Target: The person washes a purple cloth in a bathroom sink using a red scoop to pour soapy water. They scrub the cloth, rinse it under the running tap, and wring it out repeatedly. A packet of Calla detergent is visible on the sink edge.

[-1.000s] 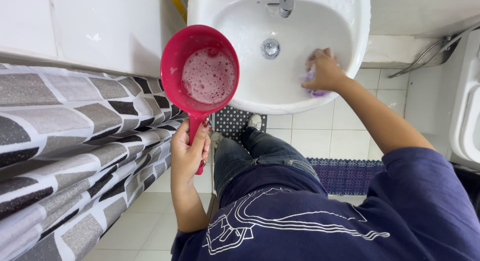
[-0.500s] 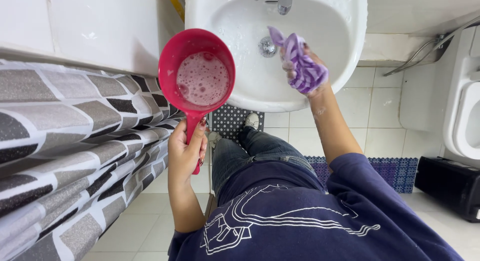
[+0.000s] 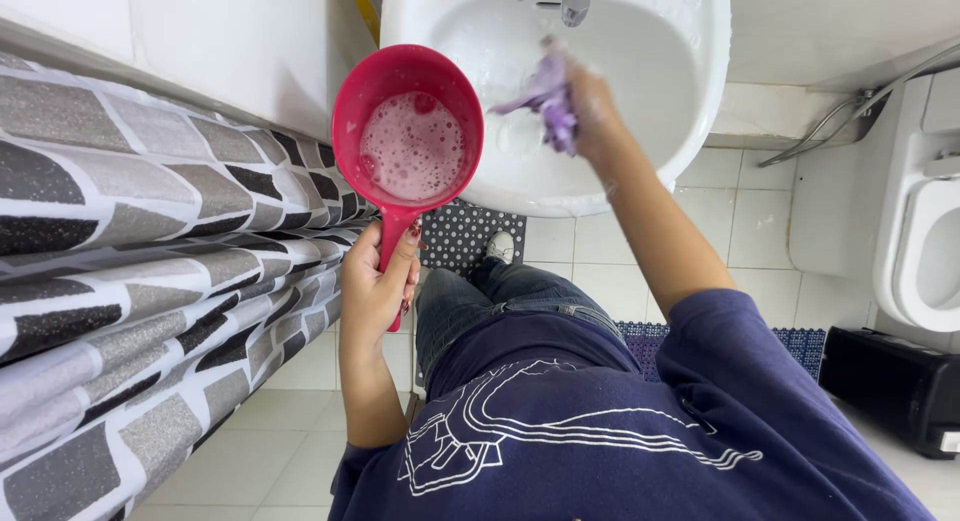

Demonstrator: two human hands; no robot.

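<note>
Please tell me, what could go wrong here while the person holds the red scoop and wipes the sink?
The red scoop holds foamy water and hangs beside the white sink, not over it; if the left hand tilts, it may spill onto the tiled floor. The right hand swings a wet purple cloth, which could splash drops outside.

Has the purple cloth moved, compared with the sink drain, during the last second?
Yes. The purple cloth in the right hand was right of the drain on the basin wall, was lifted, and is now just above the drain, further left.
</note>
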